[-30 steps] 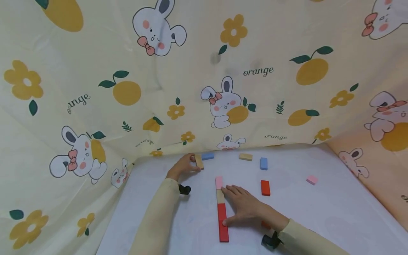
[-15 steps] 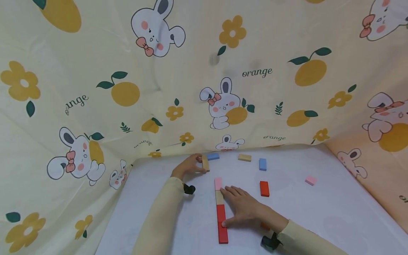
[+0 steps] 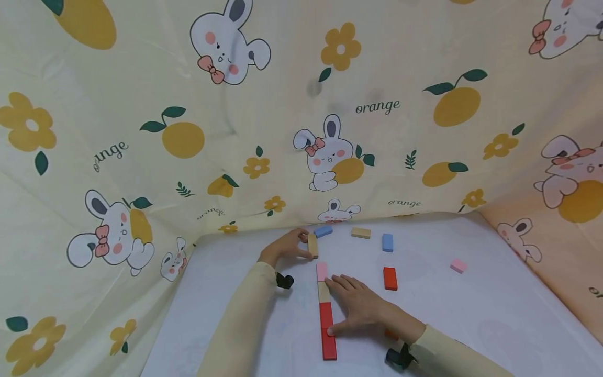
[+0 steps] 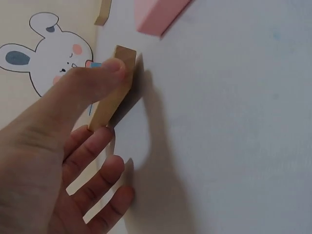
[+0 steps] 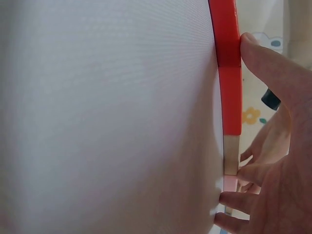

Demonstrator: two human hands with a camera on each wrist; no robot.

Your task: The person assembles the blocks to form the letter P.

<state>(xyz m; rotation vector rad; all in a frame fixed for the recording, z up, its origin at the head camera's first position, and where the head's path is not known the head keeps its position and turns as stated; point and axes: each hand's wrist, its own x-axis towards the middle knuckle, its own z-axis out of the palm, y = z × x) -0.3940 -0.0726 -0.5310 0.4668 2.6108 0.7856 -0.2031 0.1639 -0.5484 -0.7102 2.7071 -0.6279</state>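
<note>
A tan wooden block (image 3: pixel 312 245) is being pinched on its edge between the thumb and fingers of the left hand (image 3: pixel 285 246), near the far edge of the white worktop (image 3: pixel 494 314), just beyond a row of blocks (image 3: pixel 326 309). This row, pink, tan, then two red, is being steadied by the flat right hand (image 3: pixel 360 306), its fingers straight against the row's side. Loose blue, tan, red and pink blocks are lying towards the far right corner.

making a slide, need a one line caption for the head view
Left hand pinches a tan block near the pink end of a block row that the right hand rests against.
</note>
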